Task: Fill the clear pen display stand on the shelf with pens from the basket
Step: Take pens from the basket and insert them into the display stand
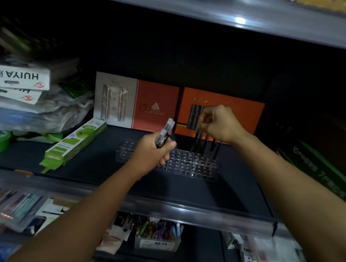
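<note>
Dark shelf (102, 172), clear gridded stand (187, 164)

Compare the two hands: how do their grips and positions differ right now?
The left hand grips a bunch of pens in a fist, in front of the clear stand; the right hand pinches a single pen, higher up, over the stand's right end. The left's pens point up; the right's pen hangs down. Both hold pens.
</note>
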A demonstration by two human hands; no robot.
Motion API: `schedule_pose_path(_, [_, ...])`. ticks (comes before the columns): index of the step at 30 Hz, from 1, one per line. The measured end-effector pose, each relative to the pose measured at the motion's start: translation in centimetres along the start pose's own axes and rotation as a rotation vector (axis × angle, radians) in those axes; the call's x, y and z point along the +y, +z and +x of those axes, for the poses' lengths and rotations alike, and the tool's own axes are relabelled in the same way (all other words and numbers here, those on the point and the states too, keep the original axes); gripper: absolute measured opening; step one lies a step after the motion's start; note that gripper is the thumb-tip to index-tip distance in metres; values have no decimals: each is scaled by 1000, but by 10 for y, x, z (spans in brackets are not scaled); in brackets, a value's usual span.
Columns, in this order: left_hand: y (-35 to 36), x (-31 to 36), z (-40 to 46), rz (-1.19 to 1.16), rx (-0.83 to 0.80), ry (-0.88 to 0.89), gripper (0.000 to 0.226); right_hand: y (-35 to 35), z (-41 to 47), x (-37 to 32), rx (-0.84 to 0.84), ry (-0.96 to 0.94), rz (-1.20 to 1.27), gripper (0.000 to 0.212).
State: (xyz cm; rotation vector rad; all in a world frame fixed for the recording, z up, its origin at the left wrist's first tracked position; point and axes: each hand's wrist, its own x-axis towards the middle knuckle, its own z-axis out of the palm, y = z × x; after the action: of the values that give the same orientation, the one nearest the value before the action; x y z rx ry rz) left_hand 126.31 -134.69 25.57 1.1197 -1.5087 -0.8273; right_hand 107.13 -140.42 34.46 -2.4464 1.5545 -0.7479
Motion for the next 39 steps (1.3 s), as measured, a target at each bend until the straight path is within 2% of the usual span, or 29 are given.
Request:
schedule_pose_path(13, [1,1,-1,-13,-7,-10,14,7,12,-1,-32,-11,-172,13])
schedule_pose_path(26, [0,2,-2,-8,-14,-10,16,4,10,-5,-42,46,-182,22])
schedule_pose_path(39, [0,4,-2,-8,-11,-19,15,6,8,-4,-95,52,-233,5])
